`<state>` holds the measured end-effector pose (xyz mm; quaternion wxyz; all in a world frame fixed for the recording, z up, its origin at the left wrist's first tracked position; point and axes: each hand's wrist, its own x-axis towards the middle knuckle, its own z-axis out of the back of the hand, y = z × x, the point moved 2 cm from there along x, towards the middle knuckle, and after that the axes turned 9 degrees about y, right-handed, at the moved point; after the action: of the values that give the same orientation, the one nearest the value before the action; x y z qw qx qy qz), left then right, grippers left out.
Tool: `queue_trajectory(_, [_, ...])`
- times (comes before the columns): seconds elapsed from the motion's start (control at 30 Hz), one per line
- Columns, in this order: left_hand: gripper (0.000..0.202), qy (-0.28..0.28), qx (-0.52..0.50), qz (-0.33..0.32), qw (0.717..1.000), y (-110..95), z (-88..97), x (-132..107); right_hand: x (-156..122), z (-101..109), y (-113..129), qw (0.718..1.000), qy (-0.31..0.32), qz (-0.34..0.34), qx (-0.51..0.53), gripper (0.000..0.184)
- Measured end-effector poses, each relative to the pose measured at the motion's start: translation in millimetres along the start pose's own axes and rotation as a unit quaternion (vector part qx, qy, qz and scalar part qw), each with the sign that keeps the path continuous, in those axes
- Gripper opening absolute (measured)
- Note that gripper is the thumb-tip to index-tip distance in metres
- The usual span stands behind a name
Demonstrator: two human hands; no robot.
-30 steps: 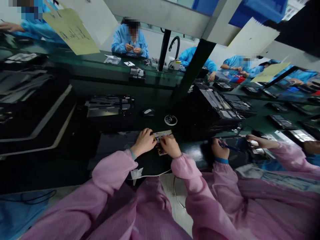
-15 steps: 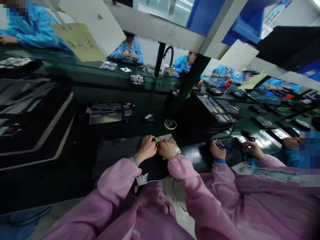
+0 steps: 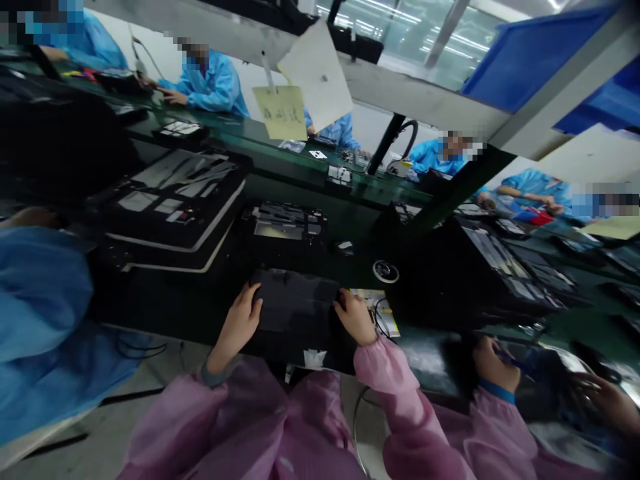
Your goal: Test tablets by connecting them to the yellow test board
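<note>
A dark, flat rectangular panel lies in front of me on the bench. My left hand grips its left edge, thumb on top and fingers along the side. At the opposite edge, my right hand has its fingers curled round the panel's right side; the fingertips are partly hidden. Beside my right hand is a yellow-edged card with a thin black cable over it. A small white piece sticks out at the bench's front edge, below the panel.
Stacked dark trays of flat parts stand left, another tray behind the panel. A round white-rimmed object lies near a tall dark stack. Co-workers sit close on both sides; a blue sleeve is left. A shelf beam crosses above.
My hands have moved apart, from together at the yellow-edged card to the panel's two side edges. The view has swung left, bringing in the co-worker's blue sleeve.
</note>
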<state>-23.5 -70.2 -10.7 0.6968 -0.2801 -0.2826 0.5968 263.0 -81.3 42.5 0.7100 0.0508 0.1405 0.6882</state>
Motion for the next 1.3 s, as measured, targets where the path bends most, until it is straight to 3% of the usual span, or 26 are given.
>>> queue_trajectory(0.13, [0.045,0.026,-0.033,0.015,0.999,-14,3.1,-1,-6,3,11,0.999,-0.021,0.003,-0.041,0.037])
queue_trajectory(0.23, [0.043,0.016,-0.091,0.018,0.996,-17,9.5,-4,-11,8,17,0.998,-0.052,-0.004,-0.033,0.037])
queue_trajectory(0.33, [0.049,-0.072,-0.217,0.019,0.973,-20,25.6,-10,-19,25,21,0.994,-0.11,0.007,0.02,0.044])
queue_trajectory(0.4, [0.053,-0.136,-0.284,0.021,0.949,-25,42.2,-14,-28,45,25,0.985,-0.157,0.042,0.065,0.039])
queue_trajectory(0.5, [0.034,-0.144,-0.321,-0.01,0.936,-35,66.6,-19,-46,73,29,0.962,-0.223,0.107,0.113,0.016])
queue_trajectory(0.57, [0.021,-0.116,-0.334,-0.054,0.934,-34,75.1,-21,-58,74,25,0.948,-0.251,0.147,0.131,0.017])
queue_trajectory(0.63, [0.017,-0.069,-0.319,-0.083,0.942,-24,73.2,-23,-66,56,16,0.942,-0.258,0.173,0.132,0.034])
queue_trajectory(0.73, [0.024,0.021,-0.225,-0.064,0.972,0,54.8,-28,-74,1,-7,0.95,-0.238,0.169,0.111,0.051])
queue_trajectory(0.83, [0.035,0.058,-0.174,-0.019,0.983,20,36.4,-32,-80,-50,-28,0.967,-0.181,0.14,0.11,0.052])
queue_trajectory(0.9, [0.045,0.05,-0.215,0.017,0.975,24,29.5,-34,-84,-68,-37,0.97,-0.181,0.099,0.126,0.043])
queue_trajectory(1.03, [0.061,0.039,-0.359,0.105,0.927,8,26.7,-30,-85,-76,-30,0.967,-0.162,0.058,0.185,0.04])
queue_trajectory(1.17, [0.052,0.09,-0.511,0.218,0.826,-22,29.6,-29,-80,-73,-12,0.956,-0.128,0.026,0.261,0.051])
queue_trajectory(1.23, [0.051,0.085,-0.554,0.248,0.79,-33,32.8,-31,-77,-71,-15,0.942,-0.117,-0.024,0.314,0.055])
queue_trajectory(1.3, [0.052,0.073,-0.573,0.26,0.774,-43,37.1,-32,-77,-65,-28,0.928,-0.115,-0.061,0.349,0.053])
